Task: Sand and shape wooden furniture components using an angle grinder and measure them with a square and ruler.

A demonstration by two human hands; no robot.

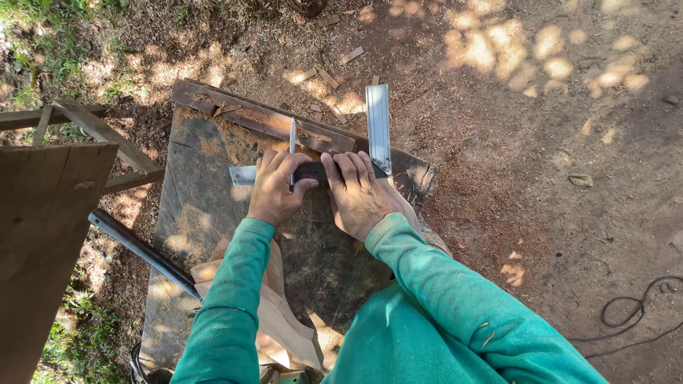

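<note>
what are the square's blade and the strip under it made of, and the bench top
The square's blade looks like bare metal: pale silver, flat, glinting in the sun. The strip beneath it looks like rough, unfinished wood, brown with visible grain and sawdust on it. The bench top seems to be an old weathered wooden plank, dark grey, cracked and dusty. The left hand holds what looks like a pencil.

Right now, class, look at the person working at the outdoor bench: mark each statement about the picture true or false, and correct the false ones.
1. The left hand holds a pencil. True.
2. The right hand holds a hammer. False: it presses on a metal square.
3. Both sleeves are green. True.
4. The workbench stands indoors on tiles. False: it stands on bare earth.
</note>
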